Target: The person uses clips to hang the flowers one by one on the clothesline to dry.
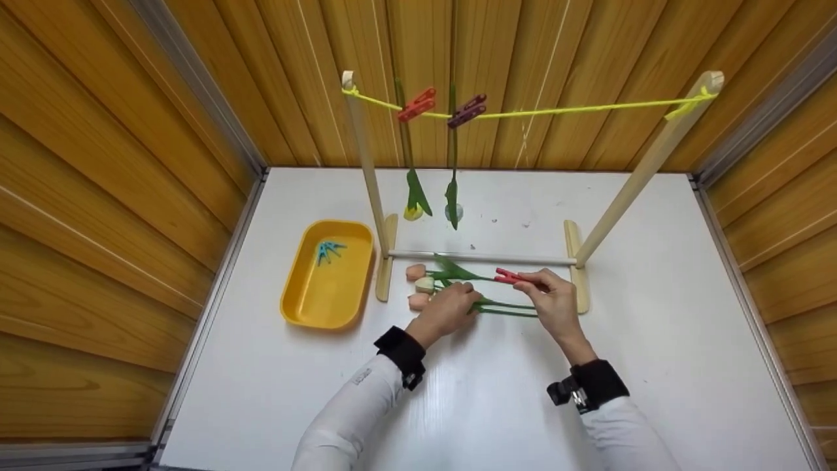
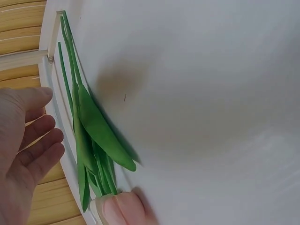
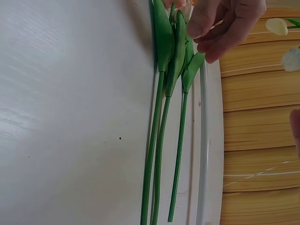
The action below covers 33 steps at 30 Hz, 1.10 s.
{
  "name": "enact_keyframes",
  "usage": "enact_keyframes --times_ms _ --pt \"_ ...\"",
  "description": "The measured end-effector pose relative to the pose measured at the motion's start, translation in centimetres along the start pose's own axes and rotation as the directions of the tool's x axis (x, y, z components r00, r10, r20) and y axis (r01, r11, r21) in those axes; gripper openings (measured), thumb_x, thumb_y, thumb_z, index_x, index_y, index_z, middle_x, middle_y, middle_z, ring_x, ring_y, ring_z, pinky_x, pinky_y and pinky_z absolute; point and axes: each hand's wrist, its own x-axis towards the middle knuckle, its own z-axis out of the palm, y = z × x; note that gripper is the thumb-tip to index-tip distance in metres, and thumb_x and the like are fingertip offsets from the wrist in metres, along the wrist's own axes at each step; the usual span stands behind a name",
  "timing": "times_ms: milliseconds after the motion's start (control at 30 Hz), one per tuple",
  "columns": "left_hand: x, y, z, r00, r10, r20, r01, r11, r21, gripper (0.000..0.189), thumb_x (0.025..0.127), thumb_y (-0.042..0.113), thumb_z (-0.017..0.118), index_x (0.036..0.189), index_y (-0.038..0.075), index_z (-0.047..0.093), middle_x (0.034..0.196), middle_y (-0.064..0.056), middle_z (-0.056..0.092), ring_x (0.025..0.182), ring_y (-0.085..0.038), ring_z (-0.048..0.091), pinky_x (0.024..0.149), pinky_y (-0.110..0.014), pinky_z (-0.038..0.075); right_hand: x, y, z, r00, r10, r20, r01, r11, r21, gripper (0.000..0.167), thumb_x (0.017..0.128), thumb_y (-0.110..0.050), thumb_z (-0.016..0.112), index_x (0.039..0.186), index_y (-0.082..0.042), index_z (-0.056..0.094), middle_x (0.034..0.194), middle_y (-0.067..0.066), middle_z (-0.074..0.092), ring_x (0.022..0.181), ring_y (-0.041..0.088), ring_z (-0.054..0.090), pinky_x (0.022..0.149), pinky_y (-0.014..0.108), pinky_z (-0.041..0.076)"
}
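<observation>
My right hand (image 1: 556, 307) pinches a red clothespin (image 1: 507, 276). The clothespin's far end is by the stem of the uppermost tulip; whether it grips the stem I cannot tell. Over the tulips is my left hand (image 1: 451, 307); in the left wrist view its fingers (image 2: 44, 143) are loosely curled with nothing between them. Three artificial tulips lie on the table, two with peach heads (image 1: 416, 272) and one with a white head (image 1: 425, 284); their green leaves (image 3: 164, 37) and stems (image 3: 178, 159) point right. Only a fingertip of the right hand shows in the right wrist view.
A wooden frame carries a yellow string (image 1: 575, 109) between two posts. From it hang two tulips, under a red clothespin (image 1: 417, 106) and a dark purple clothespin (image 1: 467, 111). On the left, a yellow tray (image 1: 327, 297) holds blue clothespins (image 1: 328, 250). Wood-patterned walls enclose the table.
</observation>
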Motion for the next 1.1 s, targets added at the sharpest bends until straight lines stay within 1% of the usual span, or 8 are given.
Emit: enact_keyframes --times_ms 167,367,467,600,700,767,933,1100 --pt "0.8 0.5 0.7 0.999 0.016 0.039 -0.02 0.996 0.083 0.014 0.092 0.019 0.068 0.104 0.014 0.073 0.099 -0.002 0.069 0.092 -0.019 0.065 0.081 -0.03 0.053 -0.1 0.2 0.0 1.0 0.015 -0.007 -0.015 1.0 0.006 0.013 0.076 0.008 0.077 0.088 0.011 0.073 0.077 0.025 0.068 0.066 -0.002 0.059 0.058 0.007 0.044" --pt "1.1 1.3 1.6 0.996 0.011 0.085 -0.024 0.988 0.153 0.014 0.093 0.018 0.063 0.103 0.014 0.072 0.099 -0.002 0.07 0.093 -0.019 0.065 0.082 -0.029 0.053 -0.2 0.2 -0.1 1.0 0.01 -0.001 -0.01 1.0 -0.006 0.013 0.076 0.008 0.077 0.089 0.009 0.074 0.076 0.024 0.068 0.066 -0.001 0.058 0.059 0.007 0.044" --pt "1.0 1.7 1.9 0.995 0.022 0.102 -0.044 0.975 0.22 0.013 0.092 0.018 0.061 0.1 0.014 0.071 0.099 -0.001 0.07 0.094 -0.018 0.065 0.082 -0.028 0.053 -0.3 0.2 -0.1 1.0 0.01 0.01 -0.01 1.0 -0.002 0.014 0.077 0.007 0.077 0.09 0.009 0.074 0.077 0.023 0.068 0.068 -0.001 0.059 0.061 0.007 0.045" --pt "0.9 2.1 2.1 0.991 0.042 0.126 -0.079 0.947 0.311 0.01 0.089 0.018 0.064 0.094 0.016 0.072 0.1 0.001 0.069 0.093 -0.016 0.063 0.081 -0.025 0.053 -0.4 0.2 -0.2 1.0 -0.008 0.012 0.008 1.0 0.007 0.014 0.077 0.008 0.076 0.09 0.009 0.074 0.076 0.023 0.067 0.068 0.0 0.06 0.062 0.008 0.046" --pt "1.0 2.4 2.2 0.99 0.046 0.13 -0.09 0.931 0.355 0.011 0.087 0.019 0.064 0.092 0.018 0.073 0.101 0.002 0.068 0.094 -0.015 0.062 0.082 -0.024 0.053 -0.5 0.3 -0.2 1.0 -0.009 0.007 0.009 1.0 -0.002 0.014 0.077 0.008 0.077 0.09 0.009 0.074 0.075 0.023 0.067 0.067 0.0 0.059 0.061 0.008 0.046" --pt "1.0 2.5 2.3 0.991 0.038 0.125 -0.081 0.928 0.364 0.012 0.087 0.018 0.064 0.093 0.018 0.074 0.102 0.002 0.068 0.095 -0.015 0.062 0.082 -0.024 0.053 -0.5 0.3 -0.2 1.0 0.0 0.005 0.0 1.0 -0.006 0.014 0.076 0.007 0.077 0.09 0.009 0.075 0.075 0.023 0.067 0.066 0.0 0.058 0.06 0.008 0.045" --pt "1.1 2.4 2.7 0.993 -0.018 0.121 -0.024 0.942 0.336 0.013 0.088 0.015 0.064 0.097 0.017 0.073 0.104 -0.001 0.068 0.097 -0.017 0.062 0.082 -0.025 0.055 -0.5 0.3 -0.2 1.0 0.025 0.007 -0.025 1.0 0.004 0.014 0.077 0.006 0.077 0.091 0.008 0.075 0.077 0.023 0.067 0.066 0.0 0.057 0.059 0.008 0.044" --pt "1.0 2.4 2.9 0.994 -0.021 0.111 -0.022 0.929 0.369 0.014 0.09 0.014 0.061 0.1 0.016 0.07 0.103 0.0 0.068 0.095 -0.016 0.063 0.082 -0.025 0.054 -0.5 0.4 -0.4 1.0 0.022 0.01 -0.022 1.0 0.0 0.014 0.077 0.006 0.077 0.091 0.008 0.075 0.079 0.023 0.069 0.068 -0.001 0.058 0.061 0.008 0.045"
